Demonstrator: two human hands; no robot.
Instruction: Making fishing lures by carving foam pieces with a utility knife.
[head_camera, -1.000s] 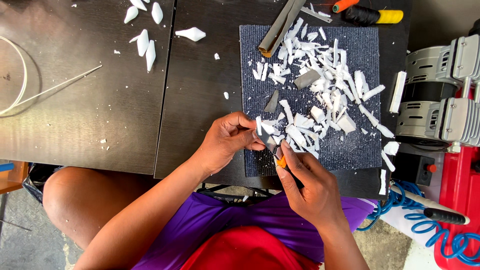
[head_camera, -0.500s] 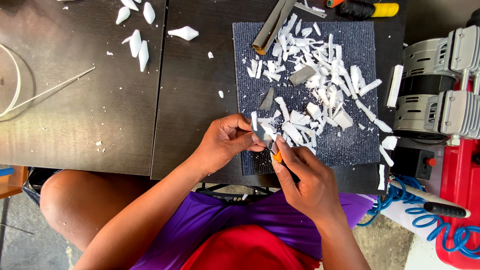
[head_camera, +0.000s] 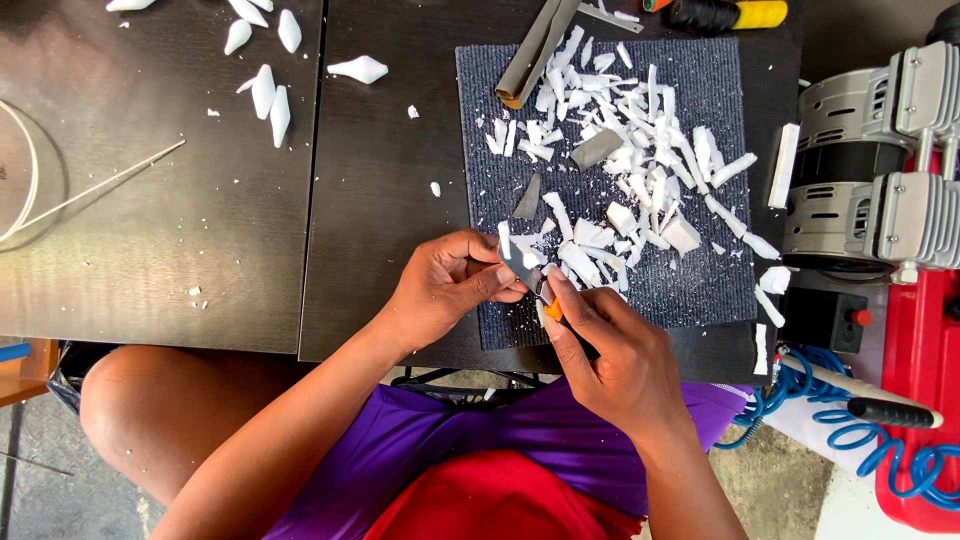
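At near edge of grey mat (head_camera: 690, 290), little free room: left hand (head_camera: 445, 290) pinching small grey piece (head_camera: 520, 265); right hand (head_camera: 610, 350) fingers closed around orange-handled knife (head_camera: 553, 308), seemingly; white shavings (head_camera: 620, 170) crowding beyond.

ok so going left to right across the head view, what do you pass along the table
thin stick → carved white pieces → left hand → right hand → white shavings on the grey mat → grey compressor
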